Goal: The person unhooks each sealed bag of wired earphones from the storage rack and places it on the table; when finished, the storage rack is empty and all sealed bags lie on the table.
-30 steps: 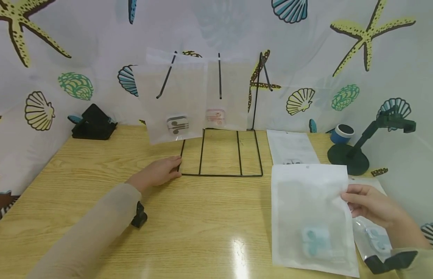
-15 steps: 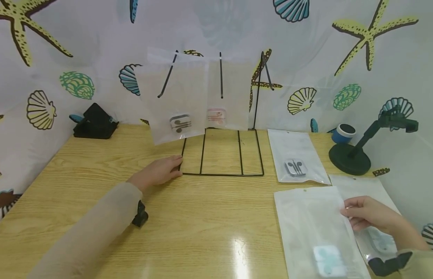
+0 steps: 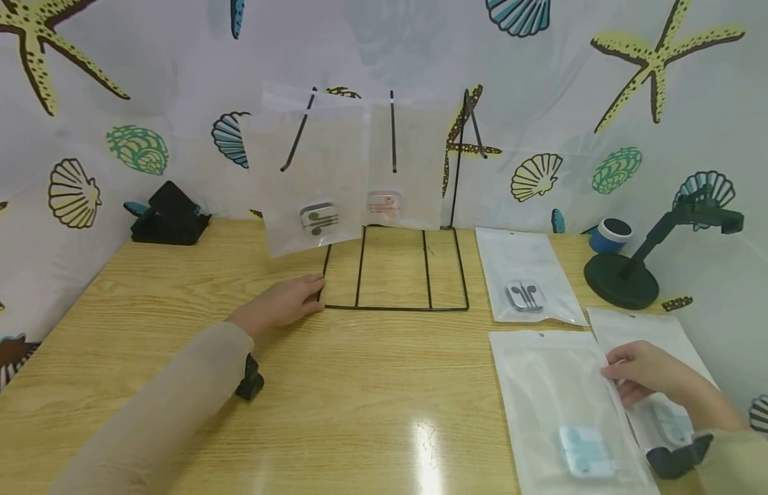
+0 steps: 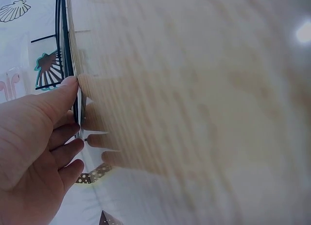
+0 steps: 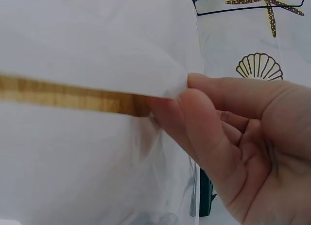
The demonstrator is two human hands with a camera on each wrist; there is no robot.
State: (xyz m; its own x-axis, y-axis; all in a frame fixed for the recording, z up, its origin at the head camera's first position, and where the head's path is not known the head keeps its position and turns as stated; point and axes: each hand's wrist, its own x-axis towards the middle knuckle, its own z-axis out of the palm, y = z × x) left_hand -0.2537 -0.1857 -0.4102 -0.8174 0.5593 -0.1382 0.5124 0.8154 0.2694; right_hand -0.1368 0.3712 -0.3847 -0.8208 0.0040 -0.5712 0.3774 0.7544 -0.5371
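Observation:
My right hand [image 3: 656,377] pinches the right edge of a white pouch [image 3: 544,385] holding a pale blue earphone case [image 3: 584,450]. In the right wrist view, thumb and fingers [image 5: 238,132] grip the pouch's edge. Another pouch [image 3: 640,330] lies partly beneath that hand. My left hand [image 3: 283,304] rests on the table with its fingertips at the left side of a black wire rack's base [image 3: 396,309]; the left wrist view has the hand [image 4: 39,142] with its fingers against the rack. Two pouches [image 3: 315,158] [image 3: 405,151] hang on the rack's left and middle hooks; no pouch hangs on the right hook [image 3: 475,127].
Behind the pinched pouch lies a white pouch with dark earphones [image 3: 524,295]. A black stand [image 3: 621,280] and a blue jar [image 3: 609,236] are at the back right. A black object [image 3: 170,216] sits at the back left of the wooden table [image 3: 142,295].
My right hand has brought its pouch down and toward me, uncovering the dark earphones in the pouch behind. My left hand has stayed at the rack.

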